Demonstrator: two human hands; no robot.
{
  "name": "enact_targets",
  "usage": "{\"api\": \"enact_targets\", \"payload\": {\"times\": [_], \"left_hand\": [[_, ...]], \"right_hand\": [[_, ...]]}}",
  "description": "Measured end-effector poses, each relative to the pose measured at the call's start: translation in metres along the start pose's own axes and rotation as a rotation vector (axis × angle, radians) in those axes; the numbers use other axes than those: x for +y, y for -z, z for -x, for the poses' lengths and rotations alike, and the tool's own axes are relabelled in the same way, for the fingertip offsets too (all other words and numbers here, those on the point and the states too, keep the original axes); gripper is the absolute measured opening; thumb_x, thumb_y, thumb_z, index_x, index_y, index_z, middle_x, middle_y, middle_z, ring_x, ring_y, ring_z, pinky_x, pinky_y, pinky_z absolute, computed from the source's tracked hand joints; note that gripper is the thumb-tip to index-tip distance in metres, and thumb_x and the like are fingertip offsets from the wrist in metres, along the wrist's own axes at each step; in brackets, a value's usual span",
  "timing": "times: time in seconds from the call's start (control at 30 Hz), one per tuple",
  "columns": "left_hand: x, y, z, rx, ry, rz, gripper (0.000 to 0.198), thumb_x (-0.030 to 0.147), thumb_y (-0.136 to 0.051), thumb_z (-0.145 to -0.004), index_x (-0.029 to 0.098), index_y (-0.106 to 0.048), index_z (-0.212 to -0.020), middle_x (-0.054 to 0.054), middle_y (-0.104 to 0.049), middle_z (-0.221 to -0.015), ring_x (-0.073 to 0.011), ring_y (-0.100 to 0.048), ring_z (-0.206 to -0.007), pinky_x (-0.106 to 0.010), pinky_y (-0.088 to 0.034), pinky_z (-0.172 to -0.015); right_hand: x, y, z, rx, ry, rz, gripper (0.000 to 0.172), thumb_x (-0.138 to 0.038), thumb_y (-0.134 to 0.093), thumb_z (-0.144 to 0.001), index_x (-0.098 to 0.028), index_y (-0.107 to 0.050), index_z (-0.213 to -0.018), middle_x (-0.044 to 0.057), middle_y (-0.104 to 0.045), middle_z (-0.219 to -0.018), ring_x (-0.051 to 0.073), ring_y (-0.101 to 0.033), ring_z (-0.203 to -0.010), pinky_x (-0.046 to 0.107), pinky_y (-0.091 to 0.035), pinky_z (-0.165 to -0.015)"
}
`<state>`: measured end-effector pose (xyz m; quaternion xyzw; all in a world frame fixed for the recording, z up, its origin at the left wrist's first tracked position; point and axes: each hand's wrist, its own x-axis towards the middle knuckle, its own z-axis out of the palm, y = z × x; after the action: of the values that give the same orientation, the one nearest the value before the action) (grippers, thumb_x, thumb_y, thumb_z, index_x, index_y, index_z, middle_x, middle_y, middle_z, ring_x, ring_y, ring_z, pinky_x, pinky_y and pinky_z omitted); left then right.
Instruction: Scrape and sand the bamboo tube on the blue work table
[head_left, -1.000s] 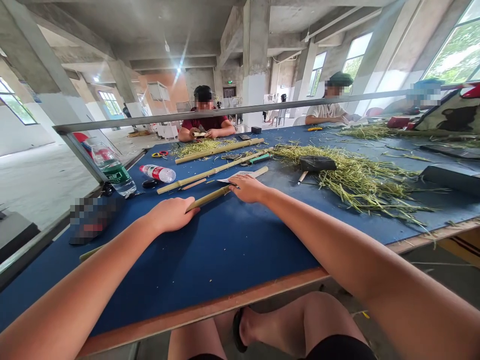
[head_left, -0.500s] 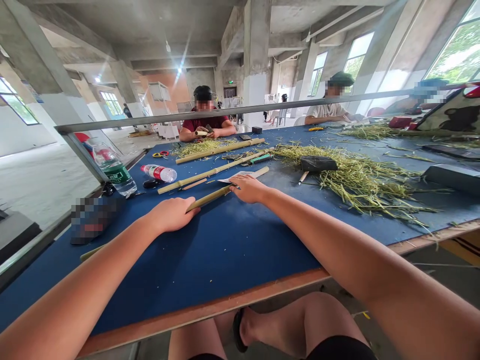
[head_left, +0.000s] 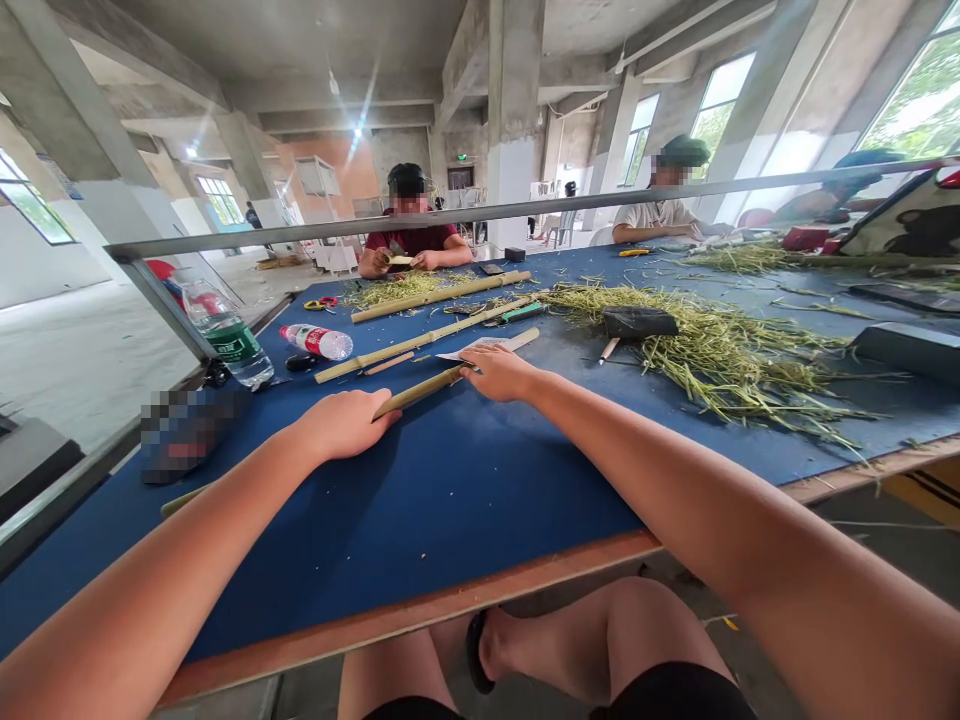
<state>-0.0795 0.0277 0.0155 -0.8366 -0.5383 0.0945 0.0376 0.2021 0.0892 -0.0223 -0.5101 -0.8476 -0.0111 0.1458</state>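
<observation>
Bamboo pole (head_left: 420, 388) is laid slantwise over the blue table (head_left: 480, 510); with the right hand (head_left: 495, 372) taken as dial centre and 12 pointing away, it is run from 8 to 2 o'clock. At 8, the pole is gripped by the left hand (head_left: 346, 425), fingers closed round it, far side hidden. Right fingers are curled over the pole, a white sheet (head_left: 453, 356) pressed between hand and bamboo; fingertips can't be made out. Sheet's corner is seen toward 10. Step in hand is read as rubbing, sheet along pole. To be done well: pole should be pinned firmly by the left so it isn't rolled or slid; pressure kept even, strokes lengthwise, sheet wrapped to the curve rather than pressed flat on top. Pole best turned slightly between passes so all sides get reached. Sheet should be regripped if it creeps or folds. Second pole (head_left: 420, 342) at 10 shouldn't be knocked by the knuckles; wood-handled tool (head_left: 608, 351) near 3 should be watched on long strokes, and loose shavings (head_left: 720, 385) at 3 kept off the sheet.
</observation>
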Motion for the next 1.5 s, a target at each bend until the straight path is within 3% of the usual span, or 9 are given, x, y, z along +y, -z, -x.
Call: {"api": "enact_targets", "payload": {"times": [0.43,0.67,1.0,1.1,1.3,1.5], "left_hand": [[-0.001,-0.001,0.0,-0.007,0.012,0.024,0.052,0.062,-0.027,-0.098,0.025,-0.062,-0.11,-0.012,-0.075,-0.1,-0.0309,-0.069,-0.084,-0.038,-0.046,-0.071],[0.0,0.001,0.0,-0.022,0.008,0.01,0.053,0.063,-0.026,-0.098,0.025,-0.061,-0.11,-0.012,-0.075,-0.1,-0.0312,-0.069,-0.083,-0.037,-0.046,-0.067],[-0.002,-0.001,-0.001,-0.007,0.007,0.026,0.051,0.062,-0.026,-0.099,0.025,-0.06,-0.105,-0.012,-0.075,-0.098,-0.0307,-0.07,-0.084,-0.036,-0.044,-0.064],[-0.002,-0.002,-0.002,-0.002,0.012,0.037,0.05,0.062,-0.027,-0.099,0.025,-0.06,-0.105,-0.012,-0.075,-0.098,-0.0301,-0.069,-0.083,-0.036,-0.044,-0.065],[-0.003,-0.002,-0.003,-0.007,0.009,0.048,0.048,0.061,-0.027,-0.099,0.025,-0.059,-0.101,-0.011,-0.074,-0.097,-0.0287,-0.069,-0.081,-0.035,-0.042,-0.063],[-0.001,0.001,-0.001,-0.026,0.012,0.047,0.052,0.062,-0.024,-0.099,0.025,-0.059,-0.104,-0.013,-0.074,-0.1,-0.032,-0.069,-0.087,-0.037,-0.044,-0.067]], "right_hand": [[-0.001,0.0,0.0,0.008,-0.004,-0.002,0.045,-0.038,-0.045,-0.105,-0.017,-0.06,-0.141,0.013,-0.058,-0.148,0.029,-0.047,-0.141,0.04,-0.031,-0.119],[0.004,-0.005,-0.004,0.02,0.035,-0.012,0.043,-0.03,-0.034,-0.108,-0.014,-0.062,-0.137,0.013,-0.063,-0.142,0.025,-0.052,-0.135,0.039,-0.034,-0.116],[0.026,-0.007,-0.007,0.001,-0.019,0.049,0.044,-0.018,-0.03,-0.106,-0.012,-0.062,-0.137,0.014,-0.062,-0.143,0.026,-0.045,-0.143,0.041,-0.032,-0.118],[0.017,-0.012,-0.007,0.031,-0.043,0.021,0.045,-0.022,-0.031,-0.107,-0.013,-0.058,-0.142,0.013,-0.057,-0.149,0.027,-0.041,-0.146,0.043,-0.029,-0.121],[-0.007,-0.02,-0.008,0.061,0.094,-0.051,0.046,-0.027,-0.03,-0.108,-0.016,-0.057,-0.144,0.01,-0.057,-0.15,0.024,-0.042,-0.146,0.039,-0.029,-0.122],[0.043,-0.006,-0.009,0.026,-0.133,0.079,0.045,-0.013,-0.033,-0.103,-0.012,-0.062,-0.137,0.015,-0.064,-0.14,0.028,-0.048,-0.141,0.04,-0.034,-0.117]]}}
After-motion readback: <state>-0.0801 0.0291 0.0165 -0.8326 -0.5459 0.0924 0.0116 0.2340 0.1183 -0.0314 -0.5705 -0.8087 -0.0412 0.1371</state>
